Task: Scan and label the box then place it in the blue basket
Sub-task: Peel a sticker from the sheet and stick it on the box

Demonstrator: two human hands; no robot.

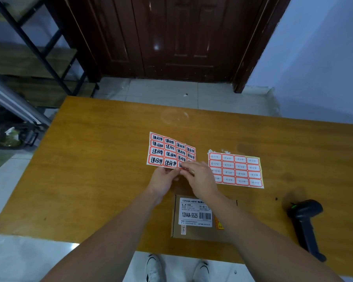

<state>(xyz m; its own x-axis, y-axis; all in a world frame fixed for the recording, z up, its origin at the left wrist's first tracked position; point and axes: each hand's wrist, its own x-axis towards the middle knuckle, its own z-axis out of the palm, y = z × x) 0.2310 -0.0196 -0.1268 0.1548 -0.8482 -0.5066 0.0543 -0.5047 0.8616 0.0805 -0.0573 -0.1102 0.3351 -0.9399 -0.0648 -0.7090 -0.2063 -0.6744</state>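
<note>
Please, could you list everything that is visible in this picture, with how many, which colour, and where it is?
table: 1, orange-brown wood, fills the middle
box: 1, brown cardboard with white printed label, near table edge, under the forearms
held sticker sheet: 1, red-framed labels with black writing, at the fingertips
second sticker sheet: 1, red-framed, fainter writing, flat on the table to the right
scanner: 1, black, right side of table
door: 1, dark brown, behind
shelf rack: 1, black frame, upper left
shoes: 2, white, on floor below
left hand: holds the sheet
right hand: pinches a sticker at its lower edge

box [194, 217] on table [90, 180], scanner [306, 222] right, label sheets [235, 171] behind
</note>
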